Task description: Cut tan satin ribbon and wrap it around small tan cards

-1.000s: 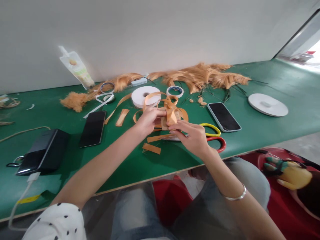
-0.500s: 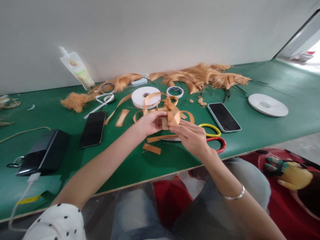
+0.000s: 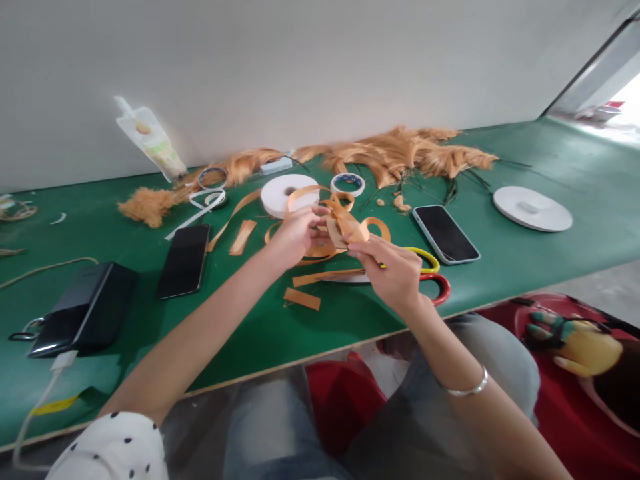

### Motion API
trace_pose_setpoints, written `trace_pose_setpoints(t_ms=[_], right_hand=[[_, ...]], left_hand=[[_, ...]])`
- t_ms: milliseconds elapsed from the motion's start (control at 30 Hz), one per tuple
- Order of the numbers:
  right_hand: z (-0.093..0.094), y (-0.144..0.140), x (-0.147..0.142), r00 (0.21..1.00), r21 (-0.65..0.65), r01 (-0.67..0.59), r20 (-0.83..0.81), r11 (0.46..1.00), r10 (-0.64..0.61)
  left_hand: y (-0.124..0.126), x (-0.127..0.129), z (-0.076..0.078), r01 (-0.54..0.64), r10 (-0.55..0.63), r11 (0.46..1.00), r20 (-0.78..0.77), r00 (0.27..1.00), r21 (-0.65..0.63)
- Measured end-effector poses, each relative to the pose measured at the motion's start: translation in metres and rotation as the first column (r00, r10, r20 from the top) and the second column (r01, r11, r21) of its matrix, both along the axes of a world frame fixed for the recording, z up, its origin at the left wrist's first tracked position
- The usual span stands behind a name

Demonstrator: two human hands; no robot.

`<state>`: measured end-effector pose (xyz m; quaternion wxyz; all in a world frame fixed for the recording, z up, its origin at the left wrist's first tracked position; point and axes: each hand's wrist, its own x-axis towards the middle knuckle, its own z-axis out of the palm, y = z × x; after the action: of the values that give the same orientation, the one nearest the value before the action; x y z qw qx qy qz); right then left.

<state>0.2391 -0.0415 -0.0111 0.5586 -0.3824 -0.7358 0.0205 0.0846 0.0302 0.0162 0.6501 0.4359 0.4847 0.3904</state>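
Two hands pinch one tan ribbon (image 3: pixel 345 230) above the green desk (image 3: pixel 525 260): the left hand (image 3: pixel 295 235) grips its near end, the right hand (image 3: pixel 393 273) nips the folded part (loops trail behind). Scissors (image 3: pixel 430 270) lie under the right hand.
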Motion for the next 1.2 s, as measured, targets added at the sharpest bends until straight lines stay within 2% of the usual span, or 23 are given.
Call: trace_pose_setpoints(t_ms=[33, 67, 100, 167, 233, 267, 300, 333, 367, 433, 533, 633, 700, 800, 867, 1067, 1200], right_hand=[[0.001, 0.000, 0.001, 0.999, -0.021, 0.037, -0.029, 0.999, -0.037], [0.001, 0.000, 0.001, 0.996, -0.044, 0.065, -0.066, 0.997, -0.068], [0.001, 0.000, 0.001, 0.990, -0.065, 0.082, -0.107, 0.994, -0.089], [0.001, 0.001, 0.002, 0.975, -0.108, 0.083, -0.196, 0.991, -0.103], [0.001, 0.001, 0.002, 0.957, -0.157, 0.052, -0.273, 0.986, -0.094], [0.001, 0.002, 0.003, 0.947, -0.178, 0.031, -0.308, 0.983, -0.086], [0.001, 0.002, 0.004, 0.937, -0.198, 0.009, -0.341, 0.980, -0.077], [0.002, 0.002, 0.004, 0.926, -0.217, -0.015, -0.372, 0.976, -0.069], [0.002, 0.003, 0.005, 0.914, -0.238, -0.039, -0.402, 0.970, -0.062], [0.004, 0.005, 0.007, 0.879, -0.275, -0.085, -0.474, 0.958, -0.058], [0.005, 0.010, 0.010, 0.803, -0.336, -0.156, -0.591, 0.929, -0.079], [0.006, 0.014, 0.012, 0.691, -0.387, -0.280, -0.717, 0.878, -0.096], [0.008, 0.015, 0.012, 0.612, -0.406, -0.383, -0.785, 0.830, -0.101], [0.010, 0.015, 0.010, 0.542, -0.426, -0.485, -0.832, 0.764, -0.119], [0.011, 0.015, 0.009, 0.521, -0.438, -0.496, -0.841, 0.750, -0.146], [0.009, 0.017, 0.009, 0.506, -0.463, -0.487, -0.841, 0.740, -0.192], [0.010, 0.019, 0.013, 0.483, -0.426, -0.484, -0.858, 0.764, -0.172]], left_hand=[[0.000, -0.001, -0.001, 0.026, -0.011, 0.985, -0.089, 0.996, 0.168], [0.000, -0.001, -0.003, 0.079, -0.011, 0.934, -0.195, 0.981, 0.348], [-0.001, -0.002, -0.005, 0.153, 0.012, 0.846, -0.305, 0.952, 0.511], [-0.001, -0.004, -0.008, 0.305, 0.106, 0.615, -0.459, 0.882, 0.728], [-0.002, -0.005, -0.011, 0.406, 0.189, 0.401, -0.508, 0.840, 0.821], [-0.002, -0.005, -0.013, 0.431, 0.211, 0.324, -0.509, 0.835, 0.842], [-0.002, -0.006, -0.014, 0.445, 0.221, 0.268, -0.504, 0.835, 0.854], [-0.002, -0.006, -0.014, 0.451, 0.226, 0.237, -0.501, 0.836, 0.860], [-0.001, -0.006, -0.015, 0.458, 0.229, 0.228, -0.504, 0.833, 0.860], [0.000, -0.007, -0.015, 0.475, 0.239, 0.264, -0.534, 0.811, 0.840], [0.000, -0.009, -0.009, 0.523, 0.209, 0.392, -0.627, 0.751, 0.757], [-0.003, -0.011, 0.001, 0.576, 0.084, 0.530, -0.714, 0.695, 0.622], [-0.006, -0.011, 0.006, 0.609, -0.049, 0.581, -0.724, 0.688, 0.540], [-0.008, -0.011, 0.007, 0.663, -0.238, 0.603, -0.694, 0.680, 0.443], [-0.008, -0.010, 0.004, 0.681, -0.310, 0.617, -0.674, 0.670, 0.393], [-0.011, -0.004, -0.002, 0.648, -0.377, 0.686, -0.600, 0.706, 0.331], [-0.013, -0.001, -0.004, 0.637, -0.389, 0.693, -0.569, 0.724, 0.336]])
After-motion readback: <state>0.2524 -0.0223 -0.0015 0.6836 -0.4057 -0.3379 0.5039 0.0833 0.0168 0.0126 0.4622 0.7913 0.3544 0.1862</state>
